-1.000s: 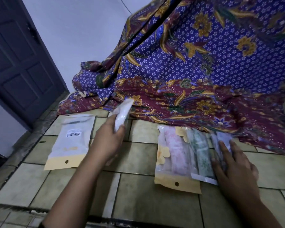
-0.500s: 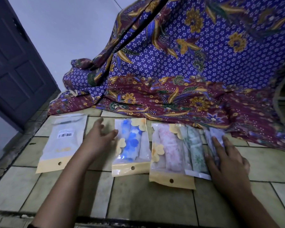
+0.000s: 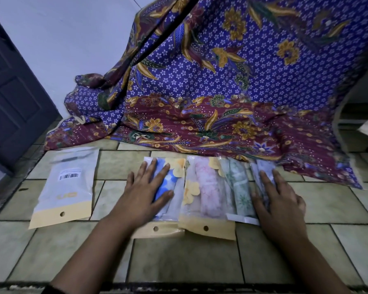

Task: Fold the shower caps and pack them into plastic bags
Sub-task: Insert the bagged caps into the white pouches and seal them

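Now that you lay the blue bag (image 3: 180, 206) down beside the pink bag (image 3: 206, 194), your left hand (image 3: 143, 196) presses it flat on the floor (image 3: 179, 262), fingers (image 3: 152, 170) spread. Your right hand (image 3: 278, 204) stays flat on the end bag (image 3: 263, 166), fingers straight. 4 bags look packed; 1 white bag (image 3: 66, 187) waits.
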